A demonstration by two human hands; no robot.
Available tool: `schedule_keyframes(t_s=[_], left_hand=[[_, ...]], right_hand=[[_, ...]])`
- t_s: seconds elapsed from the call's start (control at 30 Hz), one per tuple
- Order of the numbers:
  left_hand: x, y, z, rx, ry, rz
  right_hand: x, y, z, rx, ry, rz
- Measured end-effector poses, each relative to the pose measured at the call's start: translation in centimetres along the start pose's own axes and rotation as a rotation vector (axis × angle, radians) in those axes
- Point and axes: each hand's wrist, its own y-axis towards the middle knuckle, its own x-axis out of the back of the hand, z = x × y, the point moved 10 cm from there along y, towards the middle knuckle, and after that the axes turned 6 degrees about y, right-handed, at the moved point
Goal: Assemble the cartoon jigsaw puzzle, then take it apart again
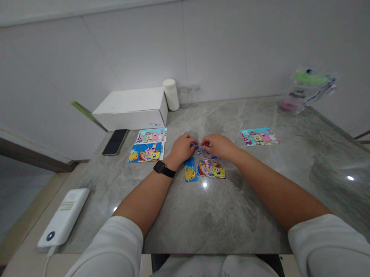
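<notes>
My left hand [183,148] is over the table behind a partly joined jigsaw puzzle, its fingers pinched at a small blue puzzle piece [193,144]. Facing it, my right hand [219,146] has its fingertips curled together; whatever is between them is too small to make out. Below the hands lie two joined sections: a narrow blue one with a yellow shape [190,170] and a wider one with a yellow cartoon figure [217,171]. Several loose pieces [213,157] are scattered between the hands and these sections.
Picture cards [146,152] lie at left beside a phone [115,142]; another card [260,136] lies at right. Behind stand a white box [130,108], a white bottle [171,95] and clear glasses [194,96]. A power bank [65,216] sits near left; a plastic bag [308,88], far right.
</notes>
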Motion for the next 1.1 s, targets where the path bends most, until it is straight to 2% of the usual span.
schedule_keyframes(t_s=[0.17, 0.37, 0.47, 0.53, 0.67, 0.83, 1.1], left_hand=[[0.2, 0.2, -0.5, -0.013, -0.156, -0.004], [-0.1, 0.4, 0.5, 0.043, -0.288, 0.054], [0.7, 0.3, 0.9, 0.044, -0.195, -0.013], [1.1, 0.2, 0.9, 0.034, -0.087, -0.027], [0.8, -0.1, 0.2, 0.018, 0.052, 0.051], [1.1, -0.5, -1.0, 0.009, 0.179, 0.072], [0.9, -0.4, -0.9, 0.034, 0.152, 0.023]], right_hand=[[-0.5, -0.3, 0.2, -0.045, -0.032, -0.023], [-0.9, 0.1, -0.4, -0.081, -0.022, -0.032], [-1.1, 0.3, -1.2, -0.116, -0.004, 0.006], [-0.6, 0.2, -1.6, -0.137, -0.016, -0.031], [0.5, -0.1, -1.5, -0.137, -0.035, -0.139], [0.3, -0.1, -0.9, -0.111, -0.035, -0.117], [0.5, 0.0, -0.8, -0.089, -0.017, -0.150]])
